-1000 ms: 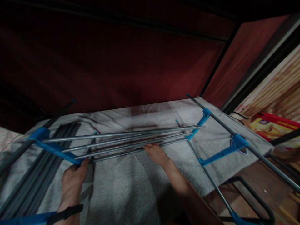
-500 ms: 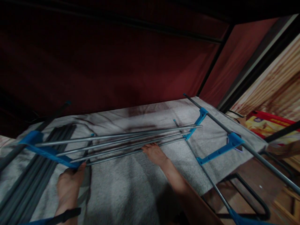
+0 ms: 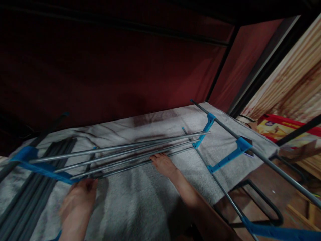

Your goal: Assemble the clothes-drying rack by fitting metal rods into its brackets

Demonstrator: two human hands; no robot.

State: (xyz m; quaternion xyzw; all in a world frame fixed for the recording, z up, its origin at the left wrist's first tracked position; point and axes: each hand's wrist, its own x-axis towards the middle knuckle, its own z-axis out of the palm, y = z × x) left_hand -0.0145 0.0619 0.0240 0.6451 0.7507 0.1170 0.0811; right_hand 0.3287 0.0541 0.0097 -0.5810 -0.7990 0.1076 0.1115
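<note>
Metal rods [image 3: 112, 147], at least 4 by my count, are what's being worked on here, so I'll use the left blue bracket [image 3: 45, 170] as the landmark. 3 of them start at that bracket and run off to its right, slightly fanned out, above a grey blanket [image 3: 135, 204]. Well to the right of the left bracket is another blue bracket [image 3: 207, 125]. The rearmost rod lies across it with its tip poking past; can't make out how the rest end there.

Left hand [image 3: 79, 197] is at the near end of the left bracket, fingers bent in by the closest rod ends. It's blurry, so I can't tell if it's pinching something or just touching. Right hand [image 3: 162, 164] is well to the right of the left bracket, fingers loosely curled over the nearest 1 or 2 rods. Can't see enough of the thumb to call it a proper grip.

A bundle of dark grey tubes [image 3: 32, 197] runs beneath the left bracket, no idea if they touch.

My guess: the step in hand is lining up the nearest rods at the left bracket while the right hand steadies them. Next move probably calls for holding the rods level and squaring the tips to the left bracket, without knocking that rearmost rod.
</note>
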